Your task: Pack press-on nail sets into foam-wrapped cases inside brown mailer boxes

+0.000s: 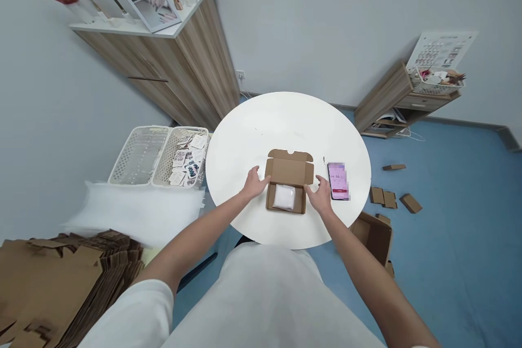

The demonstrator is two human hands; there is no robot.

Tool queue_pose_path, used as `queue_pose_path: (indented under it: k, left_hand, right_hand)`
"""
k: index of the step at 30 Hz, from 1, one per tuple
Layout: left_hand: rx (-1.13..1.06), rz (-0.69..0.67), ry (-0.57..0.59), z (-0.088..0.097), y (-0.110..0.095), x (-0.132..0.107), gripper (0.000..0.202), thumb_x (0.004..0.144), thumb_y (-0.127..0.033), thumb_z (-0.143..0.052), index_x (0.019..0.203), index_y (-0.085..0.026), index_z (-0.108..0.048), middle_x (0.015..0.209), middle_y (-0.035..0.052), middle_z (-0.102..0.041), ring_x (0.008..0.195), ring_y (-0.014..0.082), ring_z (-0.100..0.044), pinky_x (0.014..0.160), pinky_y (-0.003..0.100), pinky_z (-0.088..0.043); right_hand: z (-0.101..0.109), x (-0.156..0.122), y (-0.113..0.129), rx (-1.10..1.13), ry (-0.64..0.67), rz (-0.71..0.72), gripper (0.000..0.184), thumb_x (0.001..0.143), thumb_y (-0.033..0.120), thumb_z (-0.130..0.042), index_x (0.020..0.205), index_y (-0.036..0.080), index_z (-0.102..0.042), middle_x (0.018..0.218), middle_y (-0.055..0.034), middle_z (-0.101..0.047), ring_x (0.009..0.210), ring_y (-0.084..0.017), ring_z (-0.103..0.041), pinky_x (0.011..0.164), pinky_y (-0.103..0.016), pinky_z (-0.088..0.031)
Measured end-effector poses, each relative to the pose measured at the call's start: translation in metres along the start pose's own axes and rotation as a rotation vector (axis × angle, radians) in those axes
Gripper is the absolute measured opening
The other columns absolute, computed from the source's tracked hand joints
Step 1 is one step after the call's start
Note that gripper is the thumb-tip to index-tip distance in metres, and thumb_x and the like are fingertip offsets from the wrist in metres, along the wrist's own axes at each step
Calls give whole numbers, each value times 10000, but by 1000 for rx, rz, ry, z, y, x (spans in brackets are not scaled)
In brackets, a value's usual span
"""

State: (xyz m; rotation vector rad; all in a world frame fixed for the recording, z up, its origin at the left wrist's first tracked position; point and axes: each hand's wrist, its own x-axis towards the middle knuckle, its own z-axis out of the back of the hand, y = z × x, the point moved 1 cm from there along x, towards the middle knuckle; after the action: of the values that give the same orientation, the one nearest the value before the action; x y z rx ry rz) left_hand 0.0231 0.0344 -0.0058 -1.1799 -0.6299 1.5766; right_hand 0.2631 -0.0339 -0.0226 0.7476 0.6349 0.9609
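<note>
A small brown cardboard box [290,171] sits on the white round table [244,130] with its lid standing open toward the far side. Inside its tray lies a white wrapped packet [284,197]. My left hand [255,182] is at the box's left side, fingers apart, its thumb close to the hinge corner. At the right side, my right hand [320,196] has its fingers spread, with the thumb near the other hinge corner. Whether either fingertip touches the cardboard I cannot tell.
A phone [338,181] lies right of the box. Left of the table stand a basket of cards [202,173], white foam sheets [134,212] and stacked flat cardboard [53,288]. On the floor at right are a larger carton [375,236] and several small boxes [410,203].
</note>
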Motion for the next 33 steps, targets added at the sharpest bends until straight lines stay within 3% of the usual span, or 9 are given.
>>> queue_pose_path:
  k: [4,8,13,20,28,33]
  left_hand:
    - [-197,275,241,7,-14,18,477,702,-505,-518,1064,-195,-515,1240,134,-464,1139,274,-428,869,371,-351]
    - [-296,295,442,4,-24,19,431,716,-537,-467,1009,-237,-568,1171,93,-545,1127,264,-450,860,369,-353]
    - [-285,259,463,2,-21,15,409,740,-484,-438,1066,-253,-524,1250,58,-481,1150,230,-434,863,340,-368]
    - [-560,243,433,5,-8,2,480,752,-327,-351,1205,-193,-431,1256,78,-452,1089,207,-492,860,312,-412]
    - [-644,230,472,9,-9,-14,520,797,-467,-246,1094,-164,-546,1134,96,-527,1022,218,-524,836,322,-441]
    - [-600,298,467,10,-7,-15,682,757,-674,-173,1175,-235,-484,1002,91,-552,965,206,-540,791,324,-448]
  right_hand:
    - [4,21,1,279,223,-247,632,643,455,-589,1205,240,-398,1269,-89,-431,1149,-252,-408,912,-419,-353]
    - [1,25,14,503,340,-273,503,684,426,-572,1148,268,-458,1196,-55,-521,1104,-221,-475,891,-395,-391]
    - [3,17,21,586,375,-204,470,674,303,-573,1131,278,-462,1232,-18,-495,1129,-191,-455,930,-388,-374]
    - [11,4,6,596,410,-146,544,613,163,-498,1144,280,-479,1253,6,-472,1183,-187,-387,940,-389,-359]
    - [13,-10,-1,638,428,-206,464,620,189,-478,1071,260,-563,1052,-18,-598,984,-181,-537,864,-356,-413]
    - [14,-13,-4,654,437,-281,363,737,347,-444,1075,270,-552,973,-25,-612,954,-176,-559,839,-346,-432]
